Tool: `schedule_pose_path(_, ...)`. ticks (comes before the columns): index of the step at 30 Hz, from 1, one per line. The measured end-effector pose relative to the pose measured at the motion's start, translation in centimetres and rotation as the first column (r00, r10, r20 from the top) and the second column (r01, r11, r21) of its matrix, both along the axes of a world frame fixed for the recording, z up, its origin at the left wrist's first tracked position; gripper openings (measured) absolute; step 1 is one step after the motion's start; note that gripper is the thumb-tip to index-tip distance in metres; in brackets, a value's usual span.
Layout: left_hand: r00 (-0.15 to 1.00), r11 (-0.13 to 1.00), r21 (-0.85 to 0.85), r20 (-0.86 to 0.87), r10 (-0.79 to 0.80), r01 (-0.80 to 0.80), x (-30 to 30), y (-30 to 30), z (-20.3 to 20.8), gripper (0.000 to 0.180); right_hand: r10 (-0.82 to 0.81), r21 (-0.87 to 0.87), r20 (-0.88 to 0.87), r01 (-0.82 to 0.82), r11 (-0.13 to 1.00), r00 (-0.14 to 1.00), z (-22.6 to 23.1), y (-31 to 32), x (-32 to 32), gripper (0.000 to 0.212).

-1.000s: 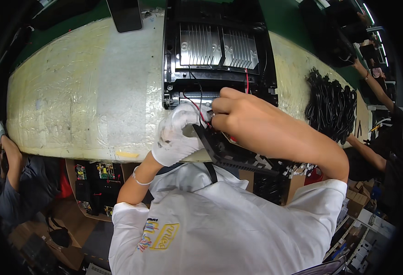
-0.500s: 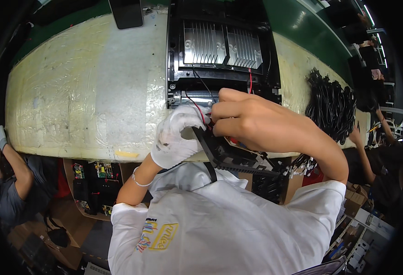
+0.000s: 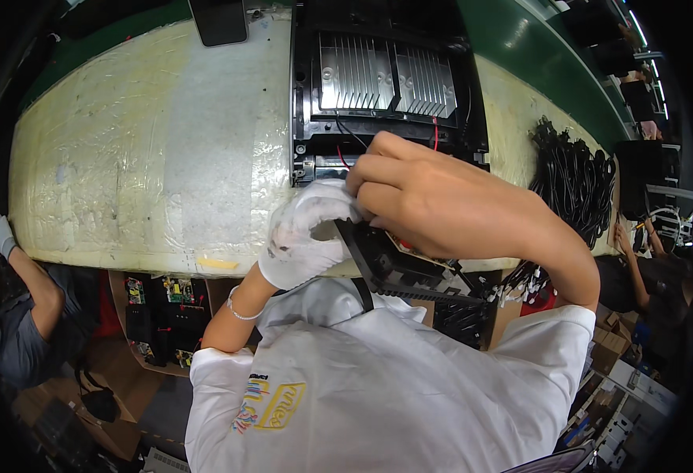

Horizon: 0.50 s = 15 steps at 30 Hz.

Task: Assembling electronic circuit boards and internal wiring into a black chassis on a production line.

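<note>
My left hand [image 3: 303, 236], in a white glove, grips the upper left end of a black plastic panel [image 3: 382, 272] held tilted over the table's near edge. Part of a circuit board shows on the panel, mostly covered by my right hand. My bare right hand [image 3: 441, 197] is closed in a pinch beside the gloved fingertips. A red wire [image 3: 342, 156] and a black wire [image 3: 351, 134] run into that pinch, and their ends are hidden. Beyond both hands lies a black housing [image 3: 302, 94] with two finned metal heat sinks [image 3: 356, 75]; another red wire [image 3: 435, 135] rises from it.
A bundle of black cables [image 3: 571, 185] lies to the right on the film-covered table [image 3: 141, 158]. A phone [image 3: 218, 22] lies at the far edge. Below the table at left, a carton [image 3: 117, 303] holds circuit boards and black parts. Other people work at both sides.
My right hand has shifted slightly left and up, closer to the gloved fingertips, covering more of the wires. My left hand keeps its hold on the panel.
</note>
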<state>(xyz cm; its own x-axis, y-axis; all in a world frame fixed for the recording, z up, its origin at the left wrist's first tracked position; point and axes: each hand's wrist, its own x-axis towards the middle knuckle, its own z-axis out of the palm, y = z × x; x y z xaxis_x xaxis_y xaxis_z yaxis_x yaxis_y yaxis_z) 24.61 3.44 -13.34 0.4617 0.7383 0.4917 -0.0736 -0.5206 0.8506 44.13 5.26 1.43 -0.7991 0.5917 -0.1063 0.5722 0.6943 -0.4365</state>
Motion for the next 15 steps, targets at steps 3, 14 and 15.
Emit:
schedule_pose_path(3, 0.997, 1.000, 0.018, -0.072, -0.010, 0.011, -0.2, 0.1, 0.6, 0.032, -0.020, -0.030, -0.032, 0.019, 0.999, 0.999, 0.2, -0.4, 0.1, 0.021)
schedule_pose_path(14, 0.987, 1.000, -0.006, -0.158, -0.004, 0.003, -0.9, 0.2, 1.4, 0.028, -0.002, 0.075, 0.145, -0.009, 0.997, 0.989, 0.9, -0.4, -0.5, 0.017)
schedule_pose_path(15, 0.987, 0.999, 0.001, -0.154, -0.039, 0.040, -0.9, 0.3, 1.3, 0.028, -0.089, 0.130, 0.113, 0.074, 0.989, 0.990, 0.4, -0.4, -0.3, 0.020)
